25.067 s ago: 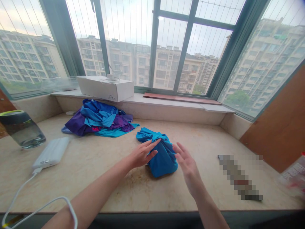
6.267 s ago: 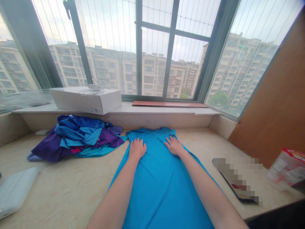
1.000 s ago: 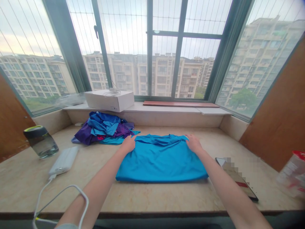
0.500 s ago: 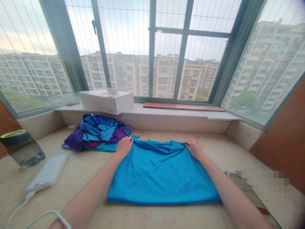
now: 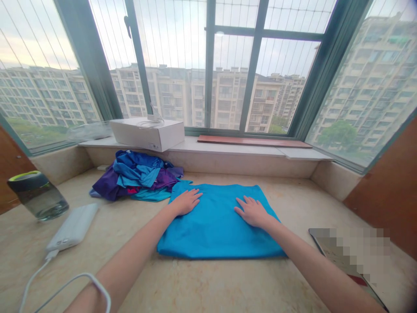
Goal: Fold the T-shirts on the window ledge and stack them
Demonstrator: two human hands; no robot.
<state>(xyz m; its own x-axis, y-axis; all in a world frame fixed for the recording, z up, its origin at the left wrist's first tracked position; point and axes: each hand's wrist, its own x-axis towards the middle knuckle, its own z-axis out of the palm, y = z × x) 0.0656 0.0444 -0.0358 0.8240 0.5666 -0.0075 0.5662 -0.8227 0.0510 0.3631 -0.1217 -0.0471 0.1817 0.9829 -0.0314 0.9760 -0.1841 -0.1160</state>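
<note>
At centre of frame, lower half: blue cloth (image 5: 215,232), flat on counter (image 5: 195,282). Left hand (image 5: 188,202) and right hand (image 5: 254,212) palms-down on it, fingers spread, nothing gripped. Risks: uneven press could skew layers, raise creases; cable (image 5: 86,274) crossing left forearm (image 5: 137,250) might snag; pile (image 5: 140,174) near upper-left corner might catch, contact unclear. Long axis runs left-right; thick edge faces frame bottom, opposite edge faces window (image 5: 195,95). No collar showing.

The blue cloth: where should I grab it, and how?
Probably by the middle of the near edge of the blue cloth, coming from the front and pinching from above and below. It lies flat on the counter; that edge is nearly straight and mostly uncovered, while the left hand and right hand rest farther back.
</note>
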